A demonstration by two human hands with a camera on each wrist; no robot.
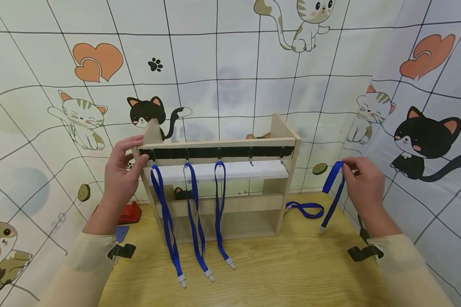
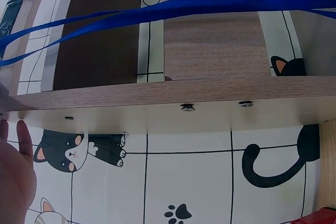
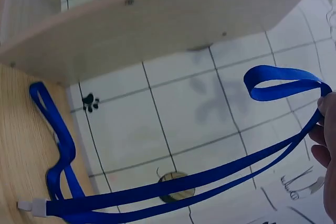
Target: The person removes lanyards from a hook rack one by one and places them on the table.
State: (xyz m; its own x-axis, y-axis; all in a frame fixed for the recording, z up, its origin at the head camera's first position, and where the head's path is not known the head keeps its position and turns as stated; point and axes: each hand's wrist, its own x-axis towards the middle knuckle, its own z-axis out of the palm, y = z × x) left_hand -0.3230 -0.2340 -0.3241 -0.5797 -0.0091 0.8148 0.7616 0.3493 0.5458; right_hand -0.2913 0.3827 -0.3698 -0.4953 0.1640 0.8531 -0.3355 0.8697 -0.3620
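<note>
My right hand [image 1: 363, 183] pinches a blue lanyard [image 1: 333, 177] near its loop, right of the wooden rack [image 1: 297, 170]. In the right wrist view its strap [image 3: 210, 179] runs down to a pale clip [image 3: 35, 206]. My left hand [image 1: 124, 170] rests on the rack's upper left corner, fingers at the back, thumb in front. From the rack's black hook strip [image 1: 203, 152] hang three blue lanyards, left [image 1: 165, 213], middle [image 1: 194, 204] and right [image 1: 220, 200]. Two hooks farther right, one of them a small hook [image 1: 251, 161], carry nothing.
Another blue lanyard [image 1: 306, 209] lies on the wooden table [image 1: 253, 273] by the rack's right side. Behind the left forearm are a red object [image 1: 130, 213] and a blue flat piece [image 1: 121, 233]. A cat-patterned cloth [image 1: 223, 55] stands close behind and at both sides.
</note>
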